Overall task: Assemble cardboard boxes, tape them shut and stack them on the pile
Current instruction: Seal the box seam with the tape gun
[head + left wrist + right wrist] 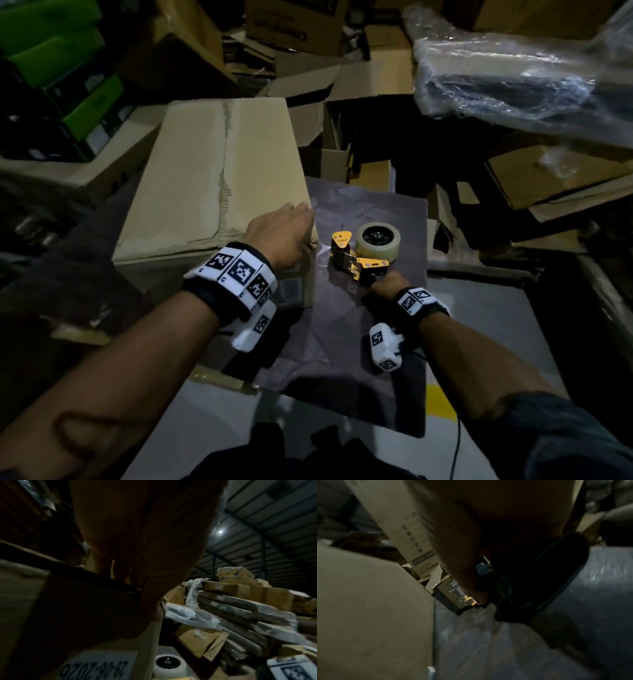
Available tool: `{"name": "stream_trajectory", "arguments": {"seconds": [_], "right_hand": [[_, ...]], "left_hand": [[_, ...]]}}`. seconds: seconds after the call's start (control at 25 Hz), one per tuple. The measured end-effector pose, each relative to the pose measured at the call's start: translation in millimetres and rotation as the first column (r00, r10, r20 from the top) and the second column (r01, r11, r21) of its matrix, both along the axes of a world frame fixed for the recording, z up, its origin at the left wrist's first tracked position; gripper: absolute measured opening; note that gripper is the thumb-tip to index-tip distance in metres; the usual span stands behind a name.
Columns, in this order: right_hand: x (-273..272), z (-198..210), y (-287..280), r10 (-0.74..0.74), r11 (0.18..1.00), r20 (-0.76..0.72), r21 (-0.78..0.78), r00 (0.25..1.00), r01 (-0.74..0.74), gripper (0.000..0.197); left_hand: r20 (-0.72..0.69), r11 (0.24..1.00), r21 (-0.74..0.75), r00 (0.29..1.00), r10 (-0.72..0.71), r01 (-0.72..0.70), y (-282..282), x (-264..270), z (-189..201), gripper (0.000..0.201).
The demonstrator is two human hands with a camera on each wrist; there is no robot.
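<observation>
Box (212,178) closed, flaps down, long axis running away from the person, resting on dark sheet (363,329). Left hand (284,236) lies flat on its near right corner, fingers relaxed. Tape dispenser (359,253) lies on its side just right of box, roll pointing away; right hand (388,286) grips its handle

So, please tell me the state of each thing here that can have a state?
cardboard box: flaps closed, seam looks untaped.
tape dispenser: lying on the dark mat, loaded with a tape roll.
left hand: resting on the box's near right corner.
right hand: gripping the dispenser handle.
</observation>
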State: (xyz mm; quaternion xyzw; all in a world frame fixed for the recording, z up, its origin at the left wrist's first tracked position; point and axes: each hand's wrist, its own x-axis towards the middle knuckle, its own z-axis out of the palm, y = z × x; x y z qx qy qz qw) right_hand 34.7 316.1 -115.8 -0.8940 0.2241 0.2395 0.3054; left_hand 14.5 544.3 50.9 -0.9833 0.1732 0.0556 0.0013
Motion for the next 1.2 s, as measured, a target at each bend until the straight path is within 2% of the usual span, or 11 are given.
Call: {"name": "stream_trajectory", "arguments": {"seconds": [0.08, 0.16, 0.2, 0.32, 0.44, 0.52, 0.56, 0.6, 0.8, 1.0, 1.2], "right_hand": [[0.4, -3.9, -1.6, -0.105, 0.967, -0.013, 0.230, 0.994, 0.105, 0.023], [-3.6, -2.1, 0.5, -0.281, 0.837, -0.008, 0.488, 0.960, 0.249, 0.011], [-8.6, 4.8, 1.7, -0.345, 0.774, -0.007, 0.563, 0.939, 0.289, 0.015], [-16.9, 28.9, -1.8, -0.362, 0.703, 0.100, 0.682, 0.927, 0.202, 0.027], [-19.9, 64.0, 0.0, -0.358, 0.649, 0.206, 0.756, 0.911, 0.084, 0.025], [-20.3, 86.4, 6.7, -0.351, 0.619, 0.291, 0.786, 0.890, -0.013, 0.030], [-21.3, 97.4, 11.4, -0.343, 0.621, 0.339, 0.782, 0.876, -0.059, 0.032], [-22.6, 106.1, 14.7, -0.328, 0.648, 0.396, 0.755, 0.858, -0.101, 0.032], [-33.8, 141.3, 43.0, -0.212, 0.824, 0.660, 0.517, 0.720, -0.232, 0.030], [-30.9, 146.0, 63.0, -0.219, 0.860, 0.675, 0.474, 0.705, -0.187, 0.019], [-27.5, 151.1, 74.2, -0.220, 0.873, 0.702, 0.451, 0.678, -0.184, 0.019]], "left_hand": [[-0.003, 0.999, -0.027, 0.999, 0.036, -0.036, -0.4, -0.6, -5.0, 0.054], [-0.032, 0.997, -0.064, 0.998, 0.050, -0.052, -0.3, -1.5, -8.3, 0.049], [-0.025, 0.994, -0.103, 0.999, 0.043, -0.046, 0.0, -1.7, -9.9, 0.041], [-0.023, 0.929, -0.345, 0.991, 0.133, -0.133, 1.7, -3.8, -6.5, 0.024], [-0.099, 0.695, -0.643, 0.936, 0.339, -0.320, -2.0, -0.6, 2.0, 0.023], [-0.322, 0.357, -0.822, 0.879, 0.353, -0.445, -9.7, -1.7, 14.0, 0.034], [-0.457, 0.172, -0.838, 0.839, 0.296, -0.517, -13.1, -2.9, 22.6, 0.039], [-0.560, 0.050, -0.811, 0.798, 0.223, -0.583, -15.6, -4.3, 31.4, 0.043], [-0.709, -0.148, -0.687, 0.701, -0.076, -0.711, -8.3, -10.3, 63.3, 0.056], [-0.700, -0.358, -0.596, 0.683, -0.208, -0.719, 4.8, -22.8, 62.3, 0.040], [-0.705, -0.415, -0.551, 0.670, -0.233, -0.724, 13.9, -38.7, 59.4, 0.026]]}}
